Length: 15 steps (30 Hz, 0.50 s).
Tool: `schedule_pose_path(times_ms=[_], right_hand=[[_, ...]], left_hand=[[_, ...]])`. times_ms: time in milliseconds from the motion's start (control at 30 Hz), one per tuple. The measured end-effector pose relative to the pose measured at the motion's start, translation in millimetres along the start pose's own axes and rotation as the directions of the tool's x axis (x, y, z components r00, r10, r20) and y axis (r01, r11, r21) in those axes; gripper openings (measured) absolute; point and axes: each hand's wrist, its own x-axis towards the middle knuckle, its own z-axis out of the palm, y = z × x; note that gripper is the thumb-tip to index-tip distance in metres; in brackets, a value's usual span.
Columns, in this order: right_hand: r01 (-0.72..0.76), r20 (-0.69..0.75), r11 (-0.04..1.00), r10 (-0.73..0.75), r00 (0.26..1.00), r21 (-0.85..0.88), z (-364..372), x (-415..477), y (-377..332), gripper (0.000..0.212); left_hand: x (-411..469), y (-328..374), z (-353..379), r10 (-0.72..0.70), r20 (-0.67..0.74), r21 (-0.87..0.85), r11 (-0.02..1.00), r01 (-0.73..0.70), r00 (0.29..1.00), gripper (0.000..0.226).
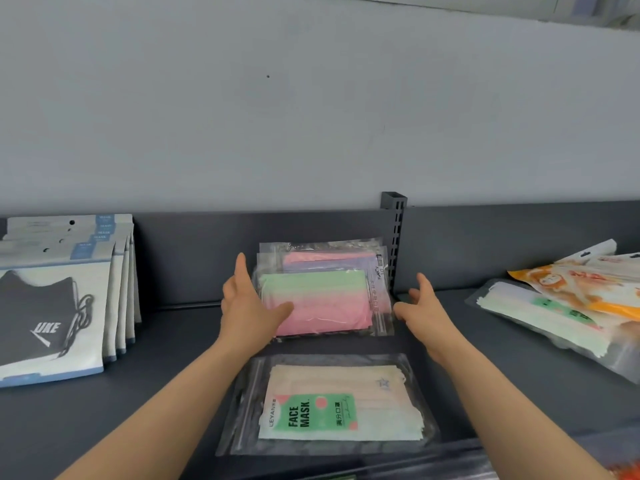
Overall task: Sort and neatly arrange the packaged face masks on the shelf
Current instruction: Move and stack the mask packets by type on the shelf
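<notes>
A stack of clear packs holding green, pink and purple masks (325, 292) leans against the shelf's dark back panel. My left hand (247, 306) lies flat along the stack's left edge, thumb over the front pack. Just off the stack's right edge, my right hand (427, 306) is spread and holds nothing. Flat on the shelf (156, 393) in front lies a clear pack of pale masks with a green "FACE MASK" label (329, 403), between my forearms.
A row of upright packs printed with a black mask (59, 306) stands at the left. A loose pile of clear and orange packs (571, 306) lies at the right. A slotted metal upright (394, 237) rises behind the stack.
</notes>
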Motion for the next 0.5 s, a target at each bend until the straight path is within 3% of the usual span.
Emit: schedule_pose_path(times_ms=[200,333,500], right_hand=[[0.074,-0.027,0.996,-0.075,0.997,-0.045,-6,-20,-5,0.075],[0.157,-0.071,0.980,-0.166,0.983,-0.120,-24,-34,-3,0.061],[0.194,-0.103,0.937,-0.232,0.967,-0.289,-74,-45,3,0.055]], left_hand=[[-13,28,6,0.173,-0.106,-0.029,0.984,-0.177,0.979,0.088],[-17,52,28,0.210,-0.024,-0.177,0.961,-0.211,0.977,0.064],[-25,87,69,0.211,0.081,-0.300,0.937,-0.178,0.974,0.052]])
